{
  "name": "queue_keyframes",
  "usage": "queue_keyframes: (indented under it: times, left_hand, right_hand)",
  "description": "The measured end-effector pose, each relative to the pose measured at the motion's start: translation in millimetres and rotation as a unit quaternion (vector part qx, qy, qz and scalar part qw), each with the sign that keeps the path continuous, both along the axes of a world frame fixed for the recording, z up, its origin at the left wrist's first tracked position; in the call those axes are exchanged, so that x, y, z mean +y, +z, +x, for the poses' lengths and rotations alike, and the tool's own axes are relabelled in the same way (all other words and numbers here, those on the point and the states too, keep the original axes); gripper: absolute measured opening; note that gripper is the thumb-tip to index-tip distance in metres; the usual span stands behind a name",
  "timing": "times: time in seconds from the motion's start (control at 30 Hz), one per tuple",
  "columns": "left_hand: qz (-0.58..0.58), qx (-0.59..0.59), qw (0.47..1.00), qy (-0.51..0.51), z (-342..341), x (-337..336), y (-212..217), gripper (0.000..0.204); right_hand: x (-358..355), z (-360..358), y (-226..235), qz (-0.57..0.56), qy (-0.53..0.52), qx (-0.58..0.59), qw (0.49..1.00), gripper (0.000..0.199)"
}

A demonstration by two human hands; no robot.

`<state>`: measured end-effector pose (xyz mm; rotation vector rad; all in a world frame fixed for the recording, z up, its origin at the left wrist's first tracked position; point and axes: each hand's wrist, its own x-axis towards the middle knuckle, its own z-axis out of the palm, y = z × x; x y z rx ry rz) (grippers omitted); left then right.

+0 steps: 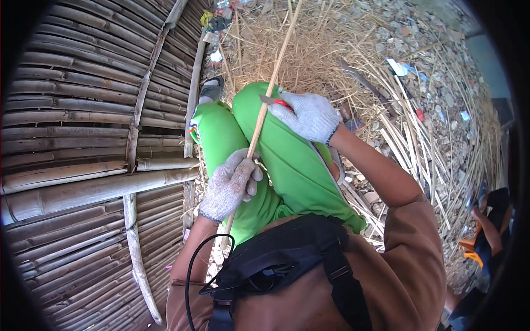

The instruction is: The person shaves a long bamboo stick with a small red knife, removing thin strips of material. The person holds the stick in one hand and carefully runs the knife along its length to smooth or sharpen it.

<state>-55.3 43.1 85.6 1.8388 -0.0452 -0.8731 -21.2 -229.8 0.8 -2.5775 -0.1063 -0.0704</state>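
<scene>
A long, thin bamboo strip (281, 52) slants across my lap, its far end beyond the top edge of the view. My left hand (232, 181), in a greyish knit glove, is wrapped round the strip's lower part. A gloved right hand, mine (309, 115), grips a knife (270, 100) by its red handle. The short, dark blade lies against the strip, above my right knee. Most of the handle is hidden inside the glove. Below the left glove the strip continues down toward my waist.
A bamboo slat wall or platform (83, 118) stands close on my left. Shavings (314, 55) cover the stony ground ahead. Cut bamboo strips (419, 160) lie in a pile to my right. At the far right another person's arm (488, 229) shows near an orange object (471, 248).
</scene>
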Motion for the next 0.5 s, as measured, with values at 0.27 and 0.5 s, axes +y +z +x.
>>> queue_keyframes:
  times: [0.27, 0.5]
  left_hand:
    - [0.000, -0.161, 0.985, -0.066, 0, 20, -25, 0.028]
    - [0.086, -0.452, 0.884, -0.083, -9, 17, -60, 0.033]
  right_hand:
    - [19, 0, 16, -0.088, 0.041, -0.039, 0.995, 0.065]
    - [26, 4, 24, -0.116, 0.037, 0.030, 0.992, 0.075]
